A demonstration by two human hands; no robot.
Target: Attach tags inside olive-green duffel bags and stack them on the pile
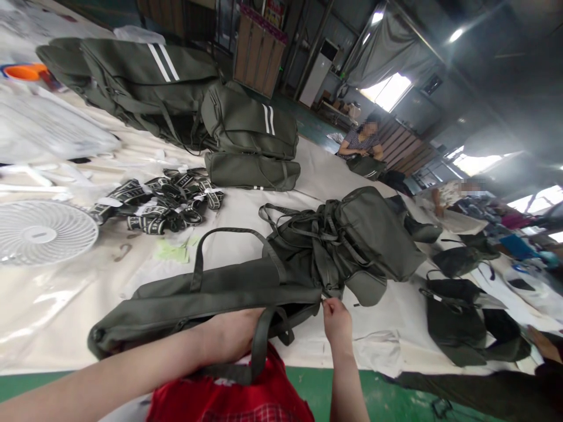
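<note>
A dark green bag (211, 296) lies across the near edge of the pale table, its long opening facing me and one handle loop standing up. My left hand (240, 334) reaches into that opening; its fingers are hidden behind the bag's edge and a handle. At the bag's right end, my right hand (336, 313) is closed in a pinch on the corner of the opening. Just beyond it lies a heap of similar green bags (378, 234) with tangled straps.
A white fan (41, 234) lies at the left, near patterned black straps (165, 202). Stacked green bags with white stripes (145, 76) stand at the back left. A person (360, 143) sits farther back; other people and more bags (455, 319) are at the right.
</note>
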